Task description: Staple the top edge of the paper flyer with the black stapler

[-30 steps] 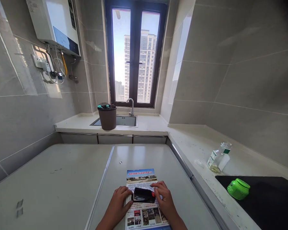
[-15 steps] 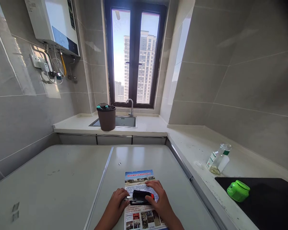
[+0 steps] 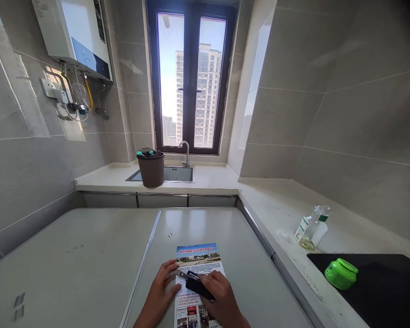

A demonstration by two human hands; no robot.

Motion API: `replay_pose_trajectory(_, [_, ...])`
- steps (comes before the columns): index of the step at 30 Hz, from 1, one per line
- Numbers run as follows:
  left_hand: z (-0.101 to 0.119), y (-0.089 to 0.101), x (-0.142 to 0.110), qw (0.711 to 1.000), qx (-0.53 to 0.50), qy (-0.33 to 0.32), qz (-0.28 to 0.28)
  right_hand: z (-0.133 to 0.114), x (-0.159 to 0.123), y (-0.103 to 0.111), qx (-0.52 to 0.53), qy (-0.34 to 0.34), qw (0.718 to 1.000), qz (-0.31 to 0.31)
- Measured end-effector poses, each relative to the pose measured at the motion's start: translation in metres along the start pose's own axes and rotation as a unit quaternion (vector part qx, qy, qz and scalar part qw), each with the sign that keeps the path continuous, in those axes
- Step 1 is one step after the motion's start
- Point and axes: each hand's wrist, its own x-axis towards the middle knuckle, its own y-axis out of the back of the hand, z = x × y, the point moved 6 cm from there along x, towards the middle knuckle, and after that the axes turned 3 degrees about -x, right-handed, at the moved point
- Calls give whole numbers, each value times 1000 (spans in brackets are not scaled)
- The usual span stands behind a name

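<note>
Black stapler slants toward lower right, clamped in right hand; left hand parted (touch unclear) by its upper-left end.

The stapler paired smooth plastic with shiny metal; the leaflet looked like paper, the table smooth and glossy, the jar clear glass, the tap polished metal.

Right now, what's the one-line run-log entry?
left hand: at metal end of black stapler | right hand: holding black stapler | printed sheet: underneath | green jar: on black panel
</note>
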Motion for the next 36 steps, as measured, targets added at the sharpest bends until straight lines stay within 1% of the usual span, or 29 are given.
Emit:
replay_pose_trajectory(1, [-4, 3, 0, 998, -54, 24, 15, -6, 1, 2, -23, 34, 999, 16])
replay_pose_trajectory(3, [-12, 5, 0, 983, -165, 74, 27, -19, 4, 7, -73, 99, 992, 38])
replay_pose_trajectory(6, [-13, -3, -4, 947, -297, 124, -10, -34, 7, 12, -140, 163, 975, 63])
replay_pose_trajectory(9, [-8, -13, -7, 919, -363, 143, -58, -39, 7, 14, -178, 171, 965, 92])
replay_pose_trajectory(12, [-6, -14, -8, 910, -382, 147, -64, -40, 2, 12, -186, 171, 960, 117])
replay_pose_trajectory(14, [-8, -13, -8, 906, -390, 152, -59, -41, -1, 11, -177, 183, 960, 113])
replay_pose_trajectory(16, [-10, -14, -9, 904, -391, 164, -58, -41, -3, 9, -159, 188, 967, 67])
replay_pose_trajectory(19, [-11, -15, -10, 904, -386, 174, -64, -39, -2, 7, -137, 172, 975, -15])
replay_pose_trajectory(20, [-11, -16, -10, 903, -387, 172, -68, -38, -2, 8, -134, 166, 977, -28])
replay_pose_trajectory(24, [-7, -15, -10, 898, -399, 162, -85, -39, -2, 8, -135, 166, 976, -42])
replay_pose_trajectory(27, [-5, -14, -11, 897, -399, 170, -89, -40, -3, 5, -137, 171, 974, -62])
replay_pose_trajectory(29, [-3, -13, -11, 898, -395, 176, -89, -39, -3, 6, -126, 163, 977, -58])
replay_pose_trajectory(34, [2, -15, -11, 899, -388, 176, -101, -32, -5, 7, -90, 150, 984, -19])
replay_pose_trajectory(36, [-2, -12, -10, 899, -387, 183, -89, -24, -5, 8, -97, 120, 988, 5])
